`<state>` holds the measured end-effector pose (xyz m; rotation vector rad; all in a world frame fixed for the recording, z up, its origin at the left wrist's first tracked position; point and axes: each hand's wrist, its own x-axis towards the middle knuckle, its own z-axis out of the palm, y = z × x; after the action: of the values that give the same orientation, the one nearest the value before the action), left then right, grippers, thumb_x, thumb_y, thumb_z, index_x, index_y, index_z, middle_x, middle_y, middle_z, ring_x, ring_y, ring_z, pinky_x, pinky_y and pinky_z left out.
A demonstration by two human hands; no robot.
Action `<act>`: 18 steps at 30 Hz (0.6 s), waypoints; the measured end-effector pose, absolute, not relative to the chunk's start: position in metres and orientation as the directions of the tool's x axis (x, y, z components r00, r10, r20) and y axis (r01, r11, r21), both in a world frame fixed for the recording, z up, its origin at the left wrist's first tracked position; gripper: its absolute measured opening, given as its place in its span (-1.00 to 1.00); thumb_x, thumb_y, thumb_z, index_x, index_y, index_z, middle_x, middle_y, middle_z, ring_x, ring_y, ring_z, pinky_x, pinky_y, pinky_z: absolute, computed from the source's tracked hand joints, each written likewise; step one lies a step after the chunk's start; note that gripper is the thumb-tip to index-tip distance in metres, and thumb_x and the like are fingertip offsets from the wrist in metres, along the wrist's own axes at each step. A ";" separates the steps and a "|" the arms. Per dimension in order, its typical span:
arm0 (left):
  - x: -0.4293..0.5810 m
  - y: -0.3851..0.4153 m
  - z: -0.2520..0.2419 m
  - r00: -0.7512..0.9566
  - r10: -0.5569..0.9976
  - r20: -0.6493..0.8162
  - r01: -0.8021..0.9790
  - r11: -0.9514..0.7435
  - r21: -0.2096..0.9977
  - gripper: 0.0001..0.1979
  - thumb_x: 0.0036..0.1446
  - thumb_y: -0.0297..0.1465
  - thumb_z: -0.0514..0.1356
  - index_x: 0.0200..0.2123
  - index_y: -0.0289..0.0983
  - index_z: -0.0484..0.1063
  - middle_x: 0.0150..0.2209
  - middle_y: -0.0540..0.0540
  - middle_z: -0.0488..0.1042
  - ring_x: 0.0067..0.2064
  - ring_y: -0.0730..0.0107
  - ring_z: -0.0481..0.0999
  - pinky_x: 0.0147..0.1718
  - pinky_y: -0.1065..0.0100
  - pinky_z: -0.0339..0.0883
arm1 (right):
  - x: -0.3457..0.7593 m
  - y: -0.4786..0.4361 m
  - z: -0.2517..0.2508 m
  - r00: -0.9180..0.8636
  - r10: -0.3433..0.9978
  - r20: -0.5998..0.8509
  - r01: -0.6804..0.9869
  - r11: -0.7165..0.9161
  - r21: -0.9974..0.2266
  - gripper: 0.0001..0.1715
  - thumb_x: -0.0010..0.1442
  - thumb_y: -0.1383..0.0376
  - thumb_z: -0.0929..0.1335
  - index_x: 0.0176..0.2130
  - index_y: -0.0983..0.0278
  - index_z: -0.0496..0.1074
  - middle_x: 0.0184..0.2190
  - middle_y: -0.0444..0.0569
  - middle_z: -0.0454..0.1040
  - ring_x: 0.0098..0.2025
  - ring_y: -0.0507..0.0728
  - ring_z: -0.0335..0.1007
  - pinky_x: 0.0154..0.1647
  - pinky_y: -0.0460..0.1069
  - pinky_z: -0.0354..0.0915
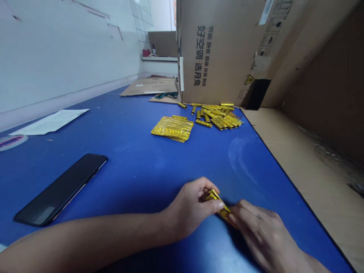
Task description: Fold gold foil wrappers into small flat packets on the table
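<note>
Between both hands is a piece of shiny gold foil paper, partly folded or rolled into a narrow strip. My left hand pinches its upper left end between thumb and fingers. At the lower right end, my right hand grips the same foil, its fingertips partly hidden. Farther back lies a flat stack of gold foil sheets. To the right of that stack, a loose pile of small gold foil rolls spreads in front of the cardboard box.
A black phone lies on the blue table at left. Behind it are white paper and a tape roll. A large cardboard box stands at the back right, and flat cardboard lies at the far end.
</note>
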<state>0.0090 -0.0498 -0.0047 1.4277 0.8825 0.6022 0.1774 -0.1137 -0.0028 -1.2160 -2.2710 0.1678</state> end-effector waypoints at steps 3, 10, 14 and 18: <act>0.010 -0.047 -0.002 0.551 0.820 -0.154 0.133 0.096 0.986 -0.87 -0.12 -0.39 0.16 -0.45 -0.32 0.30 -0.61 0.08 0.23 -0.55 0.56 0.18 -0.56 0.48 0.05 | 0.178 -0.113 -0.004 -0.435 0.805 0.402 0.720 0.580 -0.381 -0.75 0.19 0.42 0.12 -0.43 0.29 0.29 -0.59 -0.09 0.24 -0.62 -0.02 0.16 -0.62 -0.12 0.16; 0.008 -0.046 0.003 0.531 0.842 -0.090 0.180 -0.008 0.984 -0.94 -0.11 -0.44 0.14 -0.55 -0.31 0.31 -0.62 0.09 0.23 -0.54 0.56 0.18 -0.54 0.49 0.06 | 0.180 -0.114 -0.002 -0.414 0.841 0.347 0.691 0.539 -0.482 -0.80 0.20 0.39 0.13 -0.35 0.26 0.28 -0.58 -0.12 0.28 -0.61 -0.03 0.24 -0.61 -0.15 0.19; 0.008 -0.046 0.002 0.522 0.847 -0.097 0.176 0.005 0.984 -0.93 -0.13 -0.43 0.15 -0.56 -0.32 0.31 -0.62 0.08 0.25 -0.53 0.55 0.20 -0.52 0.49 0.08 | 0.179 -0.114 -0.003 -0.397 0.843 0.362 0.680 0.535 -0.501 -0.81 0.19 0.39 0.14 -0.24 0.25 0.28 -0.54 -0.11 0.35 -0.56 -0.02 0.32 -0.56 -0.15 0.24; 0.009 -0.045 0.001 0.519 0.845 -0.132 0.165 0.052 0.985 -0.91 -0.14 -0.42 0.16 -0.56 -0.32 0.30 -0.62 0.07 0.26 -0.54 0.55 0.20 -0.53 0.47 0.07 | 0.176 -0.113 0.002 -0.407 0.834 0.372 0.654 0.550 -0.519 -0.80 0.19 0.42 0.14 -0.25 0.25 0.28 -0.53 -0.11 0.39 -0.54 -0.02 0.34 -0.54 -0.16 0.26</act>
<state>0.0089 -0.0449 0.0011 1.4542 0.9295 0.6512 0.1762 -0.1131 0.0020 -1.1929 -2.1858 0.3897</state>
